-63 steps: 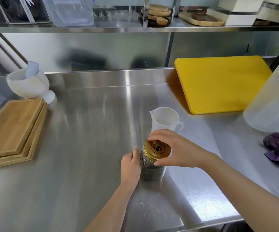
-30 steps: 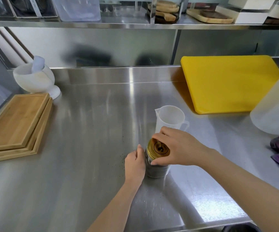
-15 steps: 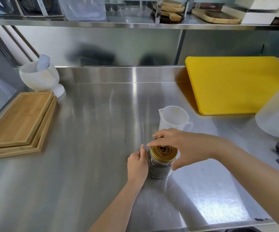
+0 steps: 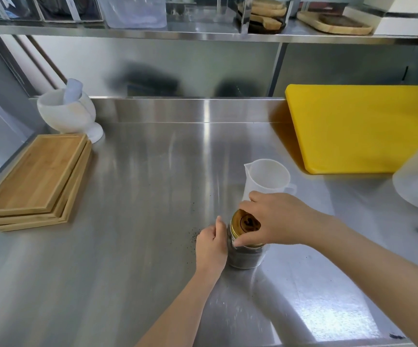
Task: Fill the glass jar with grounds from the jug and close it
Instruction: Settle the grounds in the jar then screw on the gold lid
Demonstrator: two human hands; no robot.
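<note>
Clear glass jar of dark grounds (image 4: 244,259) stands upright, left hand (image 4: 211,246) clamped on its left wall, right hand (image 4: 275,221) directly above gripping round gold metal lid (image 4: 245,225).

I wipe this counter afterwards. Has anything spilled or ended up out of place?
Yes: dark grounds lie scattered on the steel counter left of the glass jar, beside the left hand. Otherwise nothing stands out.
</note>
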